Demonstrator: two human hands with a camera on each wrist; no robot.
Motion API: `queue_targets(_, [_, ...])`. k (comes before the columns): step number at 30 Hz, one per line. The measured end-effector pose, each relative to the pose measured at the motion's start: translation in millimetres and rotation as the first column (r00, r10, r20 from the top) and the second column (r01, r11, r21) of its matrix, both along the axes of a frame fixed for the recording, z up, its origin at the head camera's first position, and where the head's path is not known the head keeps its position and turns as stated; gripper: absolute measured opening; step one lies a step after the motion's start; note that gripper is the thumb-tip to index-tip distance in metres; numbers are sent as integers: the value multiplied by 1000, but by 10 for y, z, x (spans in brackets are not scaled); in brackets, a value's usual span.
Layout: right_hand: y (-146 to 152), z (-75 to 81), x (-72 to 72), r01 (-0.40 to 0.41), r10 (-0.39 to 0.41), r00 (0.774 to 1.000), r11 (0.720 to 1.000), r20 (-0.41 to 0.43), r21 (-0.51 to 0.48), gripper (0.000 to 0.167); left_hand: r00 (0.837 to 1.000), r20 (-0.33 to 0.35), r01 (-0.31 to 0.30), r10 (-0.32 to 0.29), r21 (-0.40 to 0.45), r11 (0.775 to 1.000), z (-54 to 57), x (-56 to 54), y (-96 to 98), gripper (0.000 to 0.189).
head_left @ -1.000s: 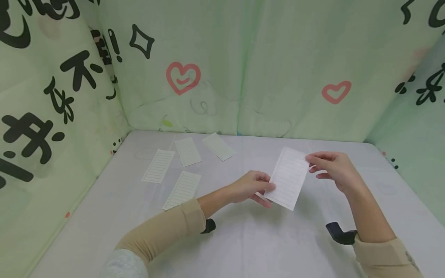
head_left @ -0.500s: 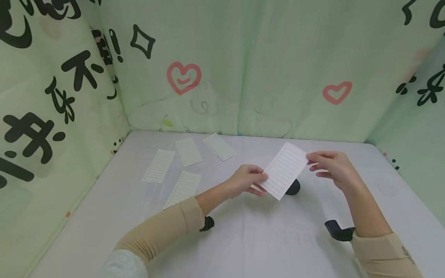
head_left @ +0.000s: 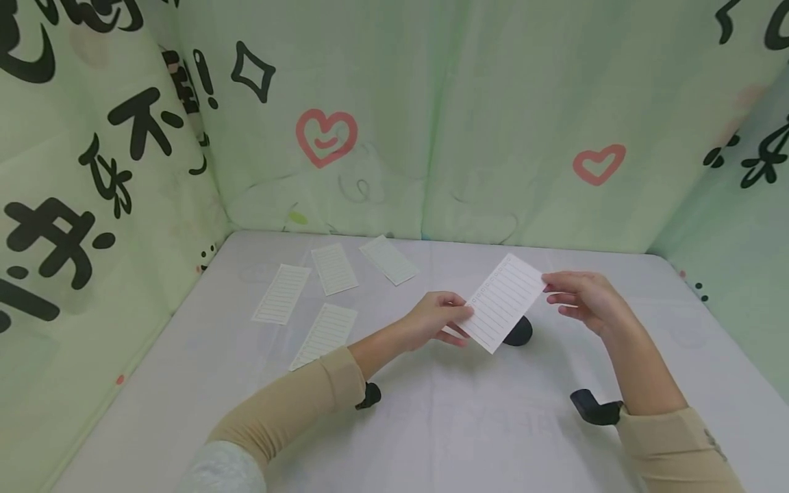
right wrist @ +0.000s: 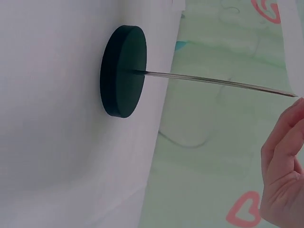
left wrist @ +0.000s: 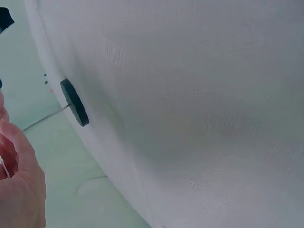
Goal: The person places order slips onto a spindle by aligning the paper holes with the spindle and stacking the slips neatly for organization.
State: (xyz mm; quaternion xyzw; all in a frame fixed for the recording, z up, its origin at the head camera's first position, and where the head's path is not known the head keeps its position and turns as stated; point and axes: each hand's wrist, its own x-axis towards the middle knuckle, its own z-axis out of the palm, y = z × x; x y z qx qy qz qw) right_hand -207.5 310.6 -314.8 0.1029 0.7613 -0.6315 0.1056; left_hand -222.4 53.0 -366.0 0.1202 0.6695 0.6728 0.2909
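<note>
A white lined paper slip (head_left: 505, 301) is held tilted above the table. My left hand (head_left: 434, 320) pinches its lower left edge between thumb and fingers. At its upper right corner, the thumb and forefinger of my right hand (head_left: 582, 301) grip it, the other fingers loose. Below the slip stands a bill spike with a round black base (head_left: 520, 333), partly covered by the paper. In the right wrist view, its thin metal spike (right wrist: 213, 81) rises from the base, with the tip at the fingertips and the slip (right wrist: 292, 38) alongside. No paper shows on the shaft.
Several lined slips lie on the white table at the left and back, among them one slip (head_left: 324, 335) near my left forearm. Green printed cloth (head_left: 431, 137) walls the table (head_left: 431, 424) at the back and sides. A black wrist mount (head_left: 594, 409) projects beside my right forearm.
My left hand has moved up and left, turning the slip to a steeper diagonal. The black base has come into view below it. My right hand has barely moved.
</note>
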Motion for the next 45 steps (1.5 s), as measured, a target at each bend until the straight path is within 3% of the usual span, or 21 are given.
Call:
queue_targets(17, [-1, -59, -48, -23, 28, 998, 995, 51, -102, 15, 999, 17, -27, 28, -35, 999, -74, -45, 22, 16])
queue_targets(35, [20, -69, -56, -104, 109, 993, 990, 52, -92, 21, 1000, -13, -27, 25, -147, 989, -176, -76, 93, 11])
queue_targets(45, [21, -64, -64, -122, 125, 990, 991, 59, -62, 20, 994, -107, -57, 36, -203, 978, -216, -49, 173, 6])
